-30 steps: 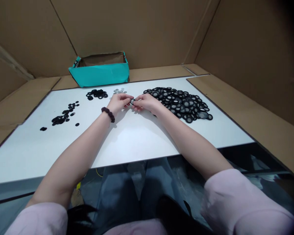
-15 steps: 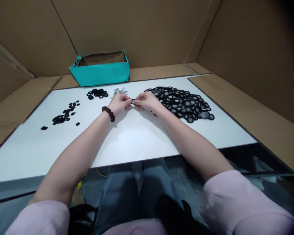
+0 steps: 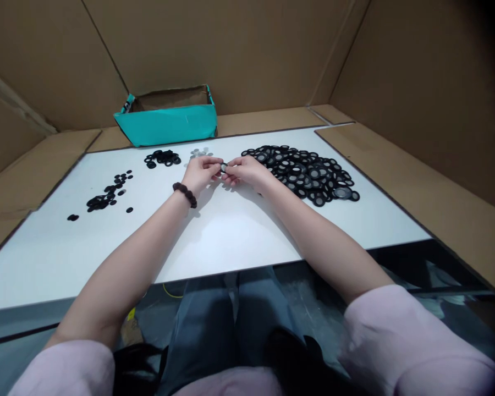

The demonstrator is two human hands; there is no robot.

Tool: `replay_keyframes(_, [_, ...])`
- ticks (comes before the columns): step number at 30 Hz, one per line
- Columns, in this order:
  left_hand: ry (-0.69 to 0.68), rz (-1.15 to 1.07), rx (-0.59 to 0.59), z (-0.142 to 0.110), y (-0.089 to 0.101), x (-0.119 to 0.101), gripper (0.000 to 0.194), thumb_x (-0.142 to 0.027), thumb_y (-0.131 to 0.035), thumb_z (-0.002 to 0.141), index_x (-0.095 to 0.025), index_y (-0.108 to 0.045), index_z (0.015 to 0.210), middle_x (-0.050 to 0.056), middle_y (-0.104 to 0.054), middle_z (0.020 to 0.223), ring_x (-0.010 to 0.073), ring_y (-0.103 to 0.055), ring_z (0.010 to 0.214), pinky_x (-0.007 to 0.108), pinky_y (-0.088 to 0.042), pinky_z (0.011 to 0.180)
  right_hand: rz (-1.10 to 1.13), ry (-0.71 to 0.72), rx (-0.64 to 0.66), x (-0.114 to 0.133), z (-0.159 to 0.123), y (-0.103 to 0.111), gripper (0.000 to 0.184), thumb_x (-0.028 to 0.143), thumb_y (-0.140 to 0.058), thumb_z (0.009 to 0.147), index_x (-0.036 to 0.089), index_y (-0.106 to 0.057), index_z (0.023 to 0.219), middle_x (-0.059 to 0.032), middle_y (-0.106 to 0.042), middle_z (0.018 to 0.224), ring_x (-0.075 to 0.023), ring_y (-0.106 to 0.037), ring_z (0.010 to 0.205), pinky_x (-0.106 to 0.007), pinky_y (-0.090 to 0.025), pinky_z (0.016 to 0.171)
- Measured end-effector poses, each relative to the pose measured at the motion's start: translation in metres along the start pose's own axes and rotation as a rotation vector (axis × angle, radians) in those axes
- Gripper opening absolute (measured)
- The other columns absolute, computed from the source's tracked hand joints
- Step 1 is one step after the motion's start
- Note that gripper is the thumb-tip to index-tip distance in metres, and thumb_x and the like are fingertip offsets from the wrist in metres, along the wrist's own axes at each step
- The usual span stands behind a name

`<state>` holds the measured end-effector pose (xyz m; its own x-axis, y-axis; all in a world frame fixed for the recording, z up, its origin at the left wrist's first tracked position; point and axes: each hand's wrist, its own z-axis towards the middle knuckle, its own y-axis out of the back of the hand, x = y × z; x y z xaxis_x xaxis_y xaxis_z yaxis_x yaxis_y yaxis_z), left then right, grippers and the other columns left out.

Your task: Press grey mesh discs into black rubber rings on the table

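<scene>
1. The left hand [image 3: 202, 170] is nearly closed, its thumb and fingertips pinching the left edge of a black-rimmed disc [image 3: 223, 167] with a grey centre.
2. The right hand [image 3: 247, 170] has its thumb and fingers closed on the same disc from the other side, its lower fingers curled beneath.
3. The disc is held between the two hands, above the middle of the white worktop [image 3: 231, 236] – tilted, with its pale face partly covered by fingertips.
4. Just beyond the right hand spreads a large heap of black-rimmed discs [image 3: 297, 173], overlapping one another, most with grey centres.
5. Behind the left hand lies a small scatter of translucent discs [image 3: 201, 152].
6. Left of those sits a cluster of black rings [image 3: 164, 158]; nearer the worktop's left side, small black discs [image 3: 101, 202] trail in a loose line – a few lie apart.
7. An open teal box [image 3: 169, 126] stands past the worktop's far edge, against a cardboard wall [image 3: 231, 55].
8. A dark beaded-looking band [image 3: 185, 194] circles the left wrist.
</scene>
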<state>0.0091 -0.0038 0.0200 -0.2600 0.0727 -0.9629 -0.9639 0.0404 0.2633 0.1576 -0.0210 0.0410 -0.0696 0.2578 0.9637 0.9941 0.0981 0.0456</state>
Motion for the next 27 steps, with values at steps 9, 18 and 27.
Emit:
replay_keyframes(9, [0.089,0.028,0.041,-0.0021,0.0030,-0.0050,0.013,-0.006,-0.068,0.079,-0.015,-0.078,0.079,0.004,-0.072,0.068,0.0188,-0.069,0.072,0.045,-0.062,0.091,-0.128,0.044,0.066,-0.0036,0.0024,0.0056,0.036,0.002,-0.067,0.098,0.014,-0.061,0.065,-0.0020,-0.069,0.060,-0.0074,-0.061,0.049,-0.017,-0.045,0.048])
replay_keyframes(18, [-0.003,0.115,0.082,-0.0022,0.0034,0.0007,0.007,-0.011,-0.071,0.080,-0.015,-0.071,0.074,0.003,-0.065,0.064,0.0173,-0.065,0.068,0.035,-0.059,0.076,-0.269,0.128,0.044,-0.0075,0.0062,0.0035,0.041,0.001,-0.070,0.094,0.017,-0.056,0.059,0.0008,-0.063,0.051,-0.0060,-0.052,0.044,-0.015,-0.041,0.044])
replay_keyframes(27, [0.038,0.087,0.103,0.0014,0.0028,0.0047,0.014,-0.016,-0.069,0.088,-0.014,-0.067,0.075,0.009,-0.071,0.075,0.0240,-0.074,0.080,0.039,-0.061,0.082,-0.244,0.168,-0.023,-0.0047,0.0053,0.0072,0.034,0.000,-0.077,0.088,0.015,-0.062,0.062,-0.0003,-0.065,0.053,-0.0092,-0.060,0.048,-0.017,-0.053,0.054])
